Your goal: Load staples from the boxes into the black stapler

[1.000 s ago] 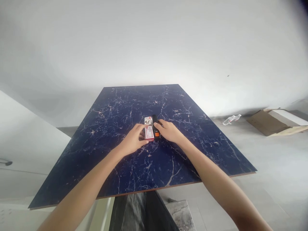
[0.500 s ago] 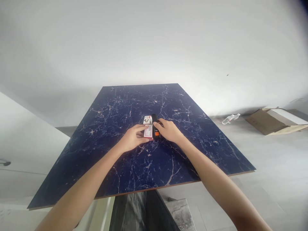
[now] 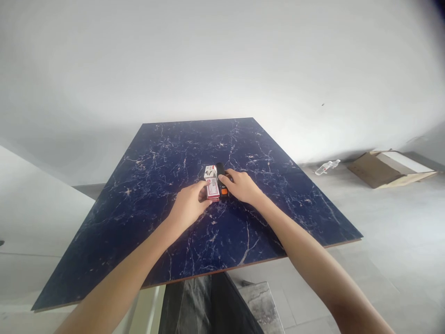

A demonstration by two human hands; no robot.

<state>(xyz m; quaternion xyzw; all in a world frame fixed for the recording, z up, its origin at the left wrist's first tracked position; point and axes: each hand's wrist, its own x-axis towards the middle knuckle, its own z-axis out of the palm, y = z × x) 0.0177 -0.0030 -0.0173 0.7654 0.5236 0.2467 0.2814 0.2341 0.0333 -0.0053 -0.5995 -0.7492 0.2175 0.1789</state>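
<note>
A small white and red box [image 3: 212,183] lies near the middle of a dark blue marbled tabletop [image 3: 156,222]. Right beside it, on its right, lies a black device with an orange button [image 3: 221,181]. My left hand [image 3: 189,206] has its fingers curled against the near left side of the box. My right hand [image 3: 241,186] rests over the black device, fingers closed on its right side. Both forearms reach in from the bottom of the view.
A white wall stands behind the table. On the grey tiled floor to the right lie a plastic bottle [image 3: 326,166] and a flattened cardboard box [image 3: 385,168]. A white surface [image 3: 38,218] is at the left. Dark fabric [image 3: 208,306] shows below the table's near edge.
Both hands stay on the box and the device. The view has shifted slightly, so the table and hands sit a little further left and higher in the picture.
</note>
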